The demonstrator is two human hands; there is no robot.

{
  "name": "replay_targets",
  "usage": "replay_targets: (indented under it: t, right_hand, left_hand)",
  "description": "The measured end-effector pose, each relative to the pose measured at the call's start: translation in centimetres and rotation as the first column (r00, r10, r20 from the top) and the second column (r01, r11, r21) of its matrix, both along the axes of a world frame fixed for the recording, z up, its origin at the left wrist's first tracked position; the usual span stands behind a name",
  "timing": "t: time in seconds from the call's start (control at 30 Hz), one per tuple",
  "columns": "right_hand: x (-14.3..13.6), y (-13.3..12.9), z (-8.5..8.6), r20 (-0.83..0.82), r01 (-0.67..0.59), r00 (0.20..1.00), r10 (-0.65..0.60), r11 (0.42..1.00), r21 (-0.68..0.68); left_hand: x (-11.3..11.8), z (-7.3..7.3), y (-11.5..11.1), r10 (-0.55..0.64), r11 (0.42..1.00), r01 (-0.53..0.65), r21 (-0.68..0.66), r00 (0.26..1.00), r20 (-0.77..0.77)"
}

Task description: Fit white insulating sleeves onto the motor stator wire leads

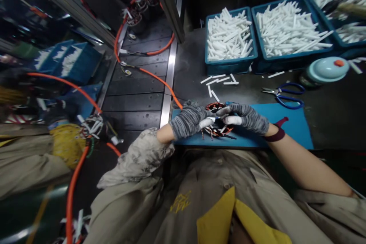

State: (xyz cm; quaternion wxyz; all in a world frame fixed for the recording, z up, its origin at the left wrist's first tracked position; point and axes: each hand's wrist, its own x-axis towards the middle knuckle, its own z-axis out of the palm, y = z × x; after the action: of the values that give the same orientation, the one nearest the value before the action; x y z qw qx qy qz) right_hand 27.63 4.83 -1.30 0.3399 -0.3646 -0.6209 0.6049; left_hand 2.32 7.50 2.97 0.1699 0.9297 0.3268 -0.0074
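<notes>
A ring-shaped motor stator (215,107) with copper-orange windings lies on the blue mat (294,129), partly hidden under my hands. My left hand (191,120), in a grey striped glove with pale fingertips, is closed in a pinch over its left side. Between the fingertips shows a short white sleeve tube (212,118). From the right, my right hand (246,117), gloved alike, pinches close to the same spot; what its fingertips hold is too small to make out. Loose wire leads (228,136) stick out at the stator's near edge. An orange cable (160,79) runs up to the left hand.
Blue bins (231,67) of white tubes stand at the back right, with several loose tubes (220,80) before them. Blue-handled scissors (288,93) and a light-blue bottle (326,70) lie right. A slatted conveyor (135,97) and a co-worker's yellow sleeve (67,143) are left.
</notes>
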Motion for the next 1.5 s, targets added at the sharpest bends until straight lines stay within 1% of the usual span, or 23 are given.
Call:
replay_targets:
  t: [0.07,0.1,0.2,0.3,0.4,0.5,0.6,0.67,0.73,0.8,0.83,0.9,0.97,1.0,1.07,1.13,1.17,1.23,1.3,1.33,1.4,1.43,1.5]
  right_hand:
    - [-0.4,0.0,0.5,0.057,-0.041,0.998,0.036,0.995,0.088]
    - [-0.6,0.0,0.7,0.084,-0.054,0.995,0.044,0.99,0.13]
    - [-1.1,-0.1,0.9,0.14,-0.032,0.99,0.001,0.974,0.223]
    - [-1.4,-0.3,0.5,0.137,0.033,0.988,-0.072,0.962,0.271]
    - [-1.7,-0.5,-0.1,0.104,0.081,0.988,-0.111,0.963,0.258]
    - [-2.1,-0.6,-0.6,0.114,0.117,0.982,-0.15,0.961,0.25]
    - [-2.5,-0.6,-1.0,0.218,0.142,0.95,-0.224,0.93,0.339]
    - [-2.5,-0.6,-1.0,0.313,0.112,0.912,-0.265,0.896,0.43]
    - [-1.9,-0.5,-0.7,0.367,0.042,0.895,-0.253,0.867,0.496]
    - [-0.8,-0.4,-0.3,0.365,-0.004,0.905,-0.218,0.854,0.521]
    - [-0.3,-0.4,-0.1,0.348,-0.002,0.914,-0.21,0.854,0.521]
    - [0.9,-0.4,0.1,0.298,0.045,0.93,-0.215,0.872,0.487]
    - [1.8,-0.6,0.0,0.254,0.098,0.941,-0.225,0.898,0.429]
    - [2.1,-0.8,-0.1,0.239,0.129,0.941,-0.242,0.904,0.407]
    - [2.8,-1.5,-0.4,0.24,0.186,0.927,-0.287,0.911,0.368]
    - [3.3,-2.3,-0.9,0.274,0.205,0.915,-0.296,0.926,0.316]
    - [3.4,-2.6,-1.2,0.293,0.202,0.912,-0.286,0.937,0.283]
    - [3.4,-3.0,-1.8,0.315,0.191,0.913,-0.26,0.953,0.235]
    - [2.9,-2.7,-2.4,0.3,0.199,0.917,-0.265,0.952,0.233]
    - [2.5,-2.4,-2.7,0.28,0.205,0.921,-0.272,0.947,0.246]
    - [1.7,-1.3,-3.0,0.255,0.197,0.928,-0.273,0.938,0.285]
    - [1.4,-0.7,-3.1,0.268,0.187,0.923,-0.275,0.932,0.311]
    - [0.6,0.8,-3.3,0.365,0.145,0.882,-0.296,0.91,0.387]
  left_hand:
    - [-0.9,-0.2,0.0,-0.024,0.99,0.044,-0.134,0.989,0.146]
    - [-1.2,-0.3,-0.1,0.001,0.979,0.044,-0.201,0.975,0.223]
    - [-1.3,-0.6,-0.8,0.165,0.925,-0.01,-0.38,0.911,0.377]
    - [-1.1,-0.9,-1.5,0.292,0.874,-0.082,-0.479,0.876,0.384]
    - [-1.0,-1.4,-1.8,0.336,0.849,-0.118,-0.516,0.873,0.352]
    - [-1.0,-1.8,-1.6,0.313,0.874,-0.127,-0.47,0.886,0.342]
    - [-1.1,-1.8,-1.2,0.249,0.936,-0.156,-0.317,0.928,0.277]
    - [-0.9,-1.4,-1.1,0.214,0.963,-0.177,-0.205,0.961,0.177]
    - [-0.4,-0.8,-1.1,0.192,0.977,-0.187,-0.101,0.981,0.039]
    - [0.7,-0.2,-1.1,0.179,0.984,-0.18,-0.003,0.979,-0.097]
    - [1.4,-0.1,-1.1,0.169,0.986,-0.166,0.032,0.975,-0.145]
    - [2.9,-0.1,-1.0,0.12,0.993,-0.113,0.045,0.975,-0.187]
    - [3.9,-0.2,-0.7,0.054,0.999,-0.054,0.007,0.986,-0.159]
    - [4.0,-0.2,-0.5,0.029,1.0,-0.029,0.001,0.992,-0.123]
    - [2.8,-0.2,-0.1,0.006,0.999,-0.005,0.046,1.0,-0.018]
    - [0.2,-0.3,0.4,-0.034,0.993,0.024,0.115,0.996,0.087]
    - [-1.4,-0.5,0.6,-0.065,0.989,0.049,0.136,0.992,0.112]
    - [-4.4,-1.4,1.1,-0.108,0.986,0.095,0.139,0.99,0.096]
    - [-6.3,-2.9,1.2,-0.118,0.988,0.109,0.11,0.99,0.08]
    - [-6.8,-3.7,1.2,-0.109,0.991,0.101,0.089,0.99,0.086]
    - [-7.0,-4.9,0.5,-0.064,0.996,0.057,0.063,0.991,0.115]
    - [-6.8,-5.1,0.0,-0.026,0.998,0.019,0.063,0.993,0.116]
    - [-5.9,-4.9,-1.4,0.071,0.992,-0.077,0.095,0.995,0.066]
